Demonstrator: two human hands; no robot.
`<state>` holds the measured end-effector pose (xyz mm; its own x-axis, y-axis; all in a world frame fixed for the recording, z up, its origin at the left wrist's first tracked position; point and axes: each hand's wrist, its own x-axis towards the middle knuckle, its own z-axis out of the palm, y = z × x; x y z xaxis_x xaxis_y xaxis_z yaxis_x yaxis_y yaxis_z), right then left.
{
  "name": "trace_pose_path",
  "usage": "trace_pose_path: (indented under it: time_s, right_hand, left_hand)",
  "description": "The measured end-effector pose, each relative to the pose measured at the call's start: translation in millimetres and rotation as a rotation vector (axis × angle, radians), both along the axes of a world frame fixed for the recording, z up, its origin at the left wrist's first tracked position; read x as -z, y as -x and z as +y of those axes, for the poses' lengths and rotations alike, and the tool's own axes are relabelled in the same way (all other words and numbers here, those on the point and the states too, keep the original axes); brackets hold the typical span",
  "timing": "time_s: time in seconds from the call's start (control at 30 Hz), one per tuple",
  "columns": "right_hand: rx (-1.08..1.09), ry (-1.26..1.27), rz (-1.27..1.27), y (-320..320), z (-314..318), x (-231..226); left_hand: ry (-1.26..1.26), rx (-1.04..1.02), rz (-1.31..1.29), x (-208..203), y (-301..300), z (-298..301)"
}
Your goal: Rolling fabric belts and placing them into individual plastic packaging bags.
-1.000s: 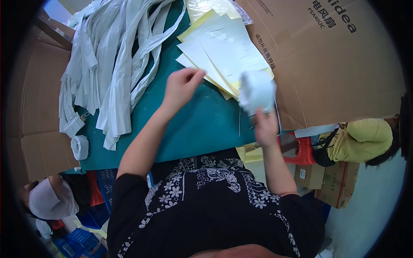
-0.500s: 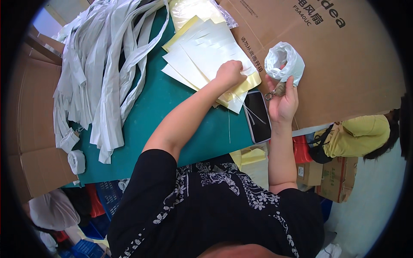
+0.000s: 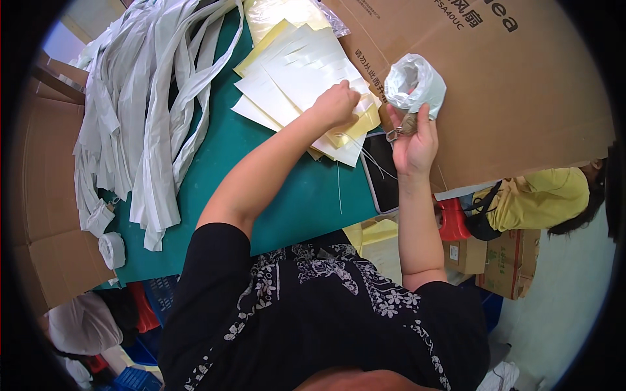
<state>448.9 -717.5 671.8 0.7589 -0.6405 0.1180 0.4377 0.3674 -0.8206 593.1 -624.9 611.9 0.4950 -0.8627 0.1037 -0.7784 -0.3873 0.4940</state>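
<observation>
My left hand (image 3: 336, 104) is closed over the lower right part of a fanned stack of white sheets (image 3: 280, 81) with yellow backing. Its fingertips are curled under, and what they pinch is hidden. My right hand (image 3: 416, 153) is raised palm up, its fingers around a small brownish keychain charm (image 3: 409, 124) with a metal clasp (image 3: 392, 135). Just beyond those fingertips, and touching them, is an open white plastic bag (image 3: 427, 88) with something reddish inside. Thin white cords (image 3: 378, 161) trail between the sheets and a dark-screened phone (image 3: 380, 179) beside my right wrist.
Long white strips (image 3: 140, 111) drape over the green table (image 3: 287, 195) at left, near a small white roll (image 3: 112, 250). A large cardboard box (image 3: 508, 98) fills the far right. Clear plastic packaging (image 3: 287, 14) lies behind the sheets. A person in yellow (image 3: 535, 202) is at right.
The whole view has shifted slightly, so table and hands appear a little further left and up. Both hands keep nearly the same places on the sheets and the charm.
</observation>
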Motion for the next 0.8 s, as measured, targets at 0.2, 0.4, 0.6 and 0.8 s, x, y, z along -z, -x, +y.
trace_pose_path:
  time_s: [0.2,0.4,0.6,0.8]
  right_hand:
    - [-0.04,0.011,-0.007,-20.5,1.0,21.1]
    - [-0.095,-0.028,-0.023,-36.3,7.0,37.0]
    - [-0.1,0.007,-0.018,-48.6,8.3,74.7]
    - [-0.011,0.218,0.062,-50.9,19.3,92.0]
  left_hand:
    - [-0.03,-0.107,-0.007,13.7,-5.4,6.6]
    - [0.006,-0.129,0.099,14.3,-11.0,11.6]
    - [0.222,-0.279,-0.011,8.5,3.7,32.2]
    - [0.55,-0.51,0.337,-19.5,2.5,79.8]
